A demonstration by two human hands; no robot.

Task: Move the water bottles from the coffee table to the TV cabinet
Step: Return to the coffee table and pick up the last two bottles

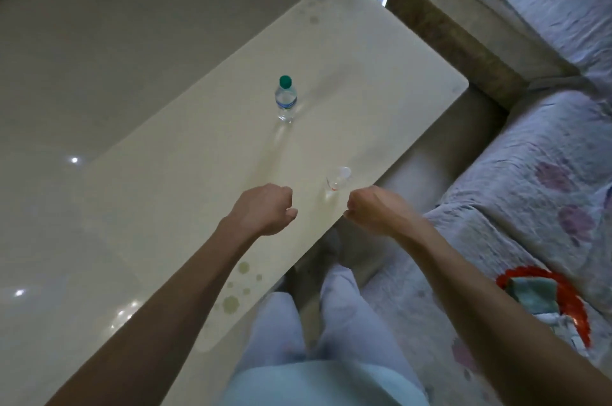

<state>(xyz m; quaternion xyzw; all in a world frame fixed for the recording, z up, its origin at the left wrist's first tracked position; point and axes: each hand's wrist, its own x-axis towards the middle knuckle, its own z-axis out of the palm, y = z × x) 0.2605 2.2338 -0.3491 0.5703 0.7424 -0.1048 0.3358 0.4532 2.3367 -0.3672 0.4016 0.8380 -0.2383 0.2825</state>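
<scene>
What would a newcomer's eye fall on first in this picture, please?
Probably the green-capped water bottle, standing upright on its own near the middle of the cream coffee table. Next come the left hand and right hand, both curled and holding nothing, by the table's near end, with a small clear vessel just beyond them.

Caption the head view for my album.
Left hand and right hand, curled, at the coffee table; green-capped bottle beyond.

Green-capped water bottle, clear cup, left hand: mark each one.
green-capped water bottle [286, 101]: head view, on its body at the label band.
clear cup [337, 178]: head view, on its side wall.
left hand [265, 208]: head view, on the back of the hand.
</scene>
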